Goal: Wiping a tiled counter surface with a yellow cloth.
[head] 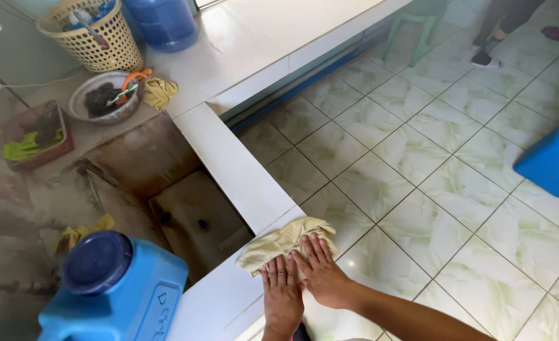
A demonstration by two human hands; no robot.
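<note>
We are pressing both hands flat, fingers spread, on a yellow cloth point(285, 243) lying on the white tiled ledge point(235, 167) (sink edge): left hand point(282, 293) beside right hand point(322, 273), seemingly overlapping slightly. A blue jug point(112, 293) is standing just left.

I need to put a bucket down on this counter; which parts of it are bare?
The white ledge is bare from the cloth under both hands, left hand and right hand, up to the corner. The wide white counter beyond is bare too. It is crowded by the basket, metal bowl and blue jug.
</note>
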